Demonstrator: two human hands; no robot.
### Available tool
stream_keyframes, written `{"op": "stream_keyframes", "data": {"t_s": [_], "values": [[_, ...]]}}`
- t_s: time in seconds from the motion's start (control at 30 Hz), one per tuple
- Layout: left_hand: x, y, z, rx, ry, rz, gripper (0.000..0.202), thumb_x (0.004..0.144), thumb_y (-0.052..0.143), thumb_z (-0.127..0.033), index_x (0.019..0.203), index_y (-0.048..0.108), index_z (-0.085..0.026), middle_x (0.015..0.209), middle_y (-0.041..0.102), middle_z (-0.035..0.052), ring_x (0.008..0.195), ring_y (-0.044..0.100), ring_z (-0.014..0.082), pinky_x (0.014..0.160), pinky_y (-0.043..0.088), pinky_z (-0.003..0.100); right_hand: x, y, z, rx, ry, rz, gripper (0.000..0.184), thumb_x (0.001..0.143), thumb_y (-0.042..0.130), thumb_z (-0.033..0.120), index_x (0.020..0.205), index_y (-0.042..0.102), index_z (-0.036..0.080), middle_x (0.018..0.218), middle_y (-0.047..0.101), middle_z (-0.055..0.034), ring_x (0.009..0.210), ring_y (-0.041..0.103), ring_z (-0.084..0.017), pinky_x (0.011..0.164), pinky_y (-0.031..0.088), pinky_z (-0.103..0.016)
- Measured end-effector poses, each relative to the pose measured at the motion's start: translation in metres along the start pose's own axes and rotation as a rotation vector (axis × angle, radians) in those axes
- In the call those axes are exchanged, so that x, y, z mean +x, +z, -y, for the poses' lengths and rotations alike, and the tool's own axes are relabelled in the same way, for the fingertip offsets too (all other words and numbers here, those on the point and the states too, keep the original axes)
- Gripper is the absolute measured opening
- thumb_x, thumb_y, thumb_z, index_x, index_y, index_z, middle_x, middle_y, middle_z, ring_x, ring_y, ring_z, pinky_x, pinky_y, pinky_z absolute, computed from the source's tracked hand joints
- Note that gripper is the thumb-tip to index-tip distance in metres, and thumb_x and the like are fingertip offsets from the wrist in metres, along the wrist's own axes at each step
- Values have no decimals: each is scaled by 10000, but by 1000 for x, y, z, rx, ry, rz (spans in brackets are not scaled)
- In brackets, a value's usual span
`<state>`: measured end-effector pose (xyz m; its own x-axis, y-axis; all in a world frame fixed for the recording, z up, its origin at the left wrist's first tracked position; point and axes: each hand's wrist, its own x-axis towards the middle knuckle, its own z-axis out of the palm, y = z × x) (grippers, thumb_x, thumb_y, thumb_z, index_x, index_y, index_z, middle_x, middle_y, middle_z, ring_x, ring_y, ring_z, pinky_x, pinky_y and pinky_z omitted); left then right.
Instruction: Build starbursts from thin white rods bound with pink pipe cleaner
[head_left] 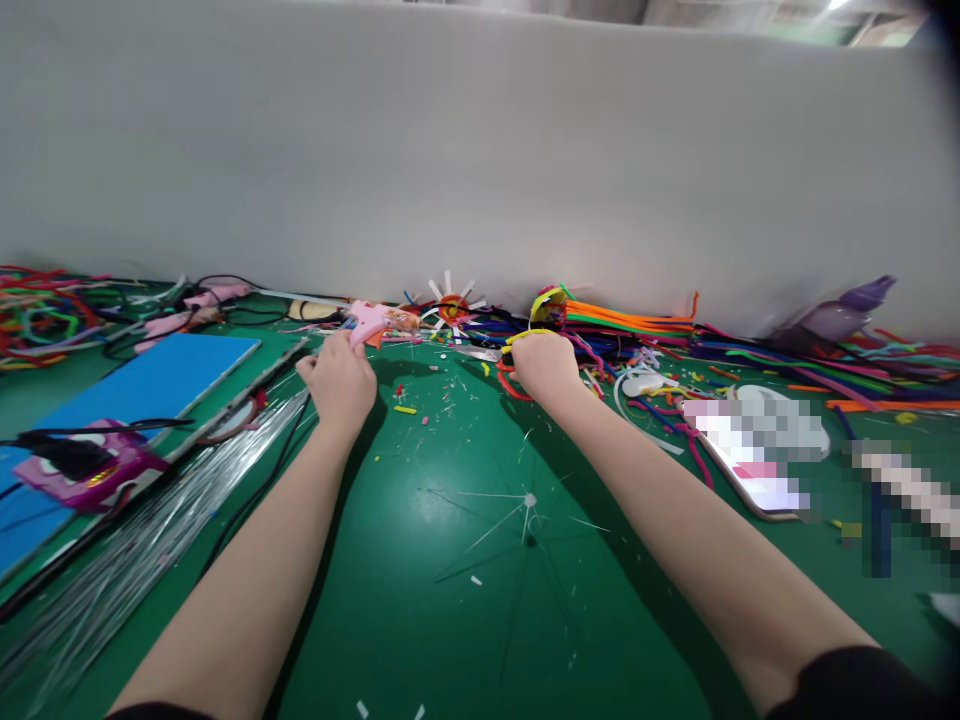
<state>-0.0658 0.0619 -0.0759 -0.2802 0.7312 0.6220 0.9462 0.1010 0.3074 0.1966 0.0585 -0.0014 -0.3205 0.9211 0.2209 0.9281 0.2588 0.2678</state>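
Observation:
My left hand is closed around the handle of a pink glue gun, its nozzle end pointing right over the table. My right hand is closed at a pair of scissors; the blades stick out to the left and a red handle loop shows below the fingers. The fingertips themselves are hidden from me. Just behind the right hand stands a yellow ring-shaped piece. Between the hands, at the back, sits an orange-centred piece with white strips radiating outward. A small spiky piece with thin clear spokes rests in front.
Bundles of coloured pipe cleaners lie along the grey partition. At left are a blue board, a purple device with cables and silvery strands. A lit phone lies at right. Scraps dot the green table.

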Motion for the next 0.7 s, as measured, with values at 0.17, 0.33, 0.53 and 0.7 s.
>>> {"op": "stream_keyframes", "data": {"t_s": [0.17, 0.33, 0.53, 0.7], "values": [[2, -3, -3, -95, -71, -69, 337, 928, 332, -237, 1200, 482, -106, 1146, 588, 163, 991, 552, 301, 878, 273, 439, 0, 4, 3, 1, 4, 17, 154, 784, 629, 213, 880, 697, 114, 854, 708, -156, 800, 668, -270, 637, 477, -319], [3, -8, -4, -139, -113, -146, 346, 941, 311, -213, 1237, 420, -72, 1200, 550, 163, 1032, 530, 273, 888, 291, 400, -2, 5, 5, 13, 0, 37, 136, 777, 626, 188, 863, 703, 116, 855, 711, -156, 795, 670, -258, 641, 478, -304], [3, -10, -6, -181, -161, -215, 359, 965, 217, -252, 1250, 347, -76, 1198, 546, 182, 1041, 535, 274, 903, 315, 406, -2, 7, 6, 40, 10, 54, 141, 763, 627, 199, 859, 699, 126, 854, 708, -146, 801, 668, -262, 643, 474, -305], [0, -7, -10, -183, -101, -174, 382, 942, 268, -253, 1269, 384, -93, 1255, 530, 183, 1073, 530, 289, 929, 300, 426, -7, 10, 3, 74, 34, 56, 224, 768, 596, 301, 890, 669, 128, 884, 692, -136, 814, 654, -248, 646, 468, -303]]}}
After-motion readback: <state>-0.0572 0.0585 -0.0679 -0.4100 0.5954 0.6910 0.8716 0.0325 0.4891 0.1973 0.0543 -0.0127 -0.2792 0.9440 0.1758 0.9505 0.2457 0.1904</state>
